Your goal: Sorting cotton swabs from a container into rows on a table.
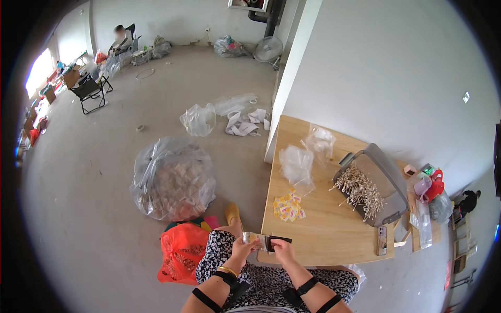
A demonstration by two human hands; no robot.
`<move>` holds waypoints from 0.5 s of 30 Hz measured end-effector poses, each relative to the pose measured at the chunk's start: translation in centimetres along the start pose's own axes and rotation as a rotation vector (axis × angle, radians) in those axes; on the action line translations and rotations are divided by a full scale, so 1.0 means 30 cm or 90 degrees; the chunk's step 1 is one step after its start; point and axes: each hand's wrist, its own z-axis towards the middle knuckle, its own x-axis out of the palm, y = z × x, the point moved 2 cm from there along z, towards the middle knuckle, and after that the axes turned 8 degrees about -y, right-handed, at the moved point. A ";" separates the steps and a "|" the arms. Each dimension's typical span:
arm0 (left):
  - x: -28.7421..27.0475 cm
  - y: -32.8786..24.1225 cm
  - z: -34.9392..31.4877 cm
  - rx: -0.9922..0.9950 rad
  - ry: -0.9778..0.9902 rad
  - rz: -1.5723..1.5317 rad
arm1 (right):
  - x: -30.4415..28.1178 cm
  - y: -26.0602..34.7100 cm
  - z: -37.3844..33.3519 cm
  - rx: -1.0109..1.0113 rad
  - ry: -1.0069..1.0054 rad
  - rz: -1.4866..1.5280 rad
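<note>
In front of my lap, my left hand [245, 249] is closed around a small packet [255, 239] with a pale, striped-looking face. Close beside it, my right hand [283, 251] pinches a flat black strip [282, 239] that meets the packet's right end. Whether the two are one piece, I cannot tell. Both hands are just off the left front edge of the wooden table [334, 245]. On it, a grey clear-sided bin [383, 182] lies tilted, with a heap of cotton swabs [360, 193] in its mouth. Yellow and white cards [288, 205] are spread nearer my hands.
Clear plastic bags [297, 164] and a phone [382, 240] lie on the table. A large clear sack [174, 179] and a red bag [181, 252] stand on the floor to my left. Further off are a folding chair [90, 90], a fan [268, 49] and a seated person [121, 39].
</note>
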 end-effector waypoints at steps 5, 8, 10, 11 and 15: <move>0.001 -0.012 0.013 0.004 0.018 0.017 | 0.007 -0.008 0.005 0.115 0.142 0.201; -0.018 -0.001 0.027 -0.011 0.005 0.056 | -0.047 0.001 0.033 0.174 0.065 0.262; -0.018 -0.004 0.038 0.003 0.026 0.057 | -0.047 0.015 0.056 0.196 0.036 0.297; -0.013 -0.007 0.041 0.003 0.028 0.059 | -0.040 0.020 0.065 0.204 0.052 0.339; -0.014 -0.015 0.051 0.061 0.063 0.118 | -0.004 0.059 0.072 0.251 0.079 0.395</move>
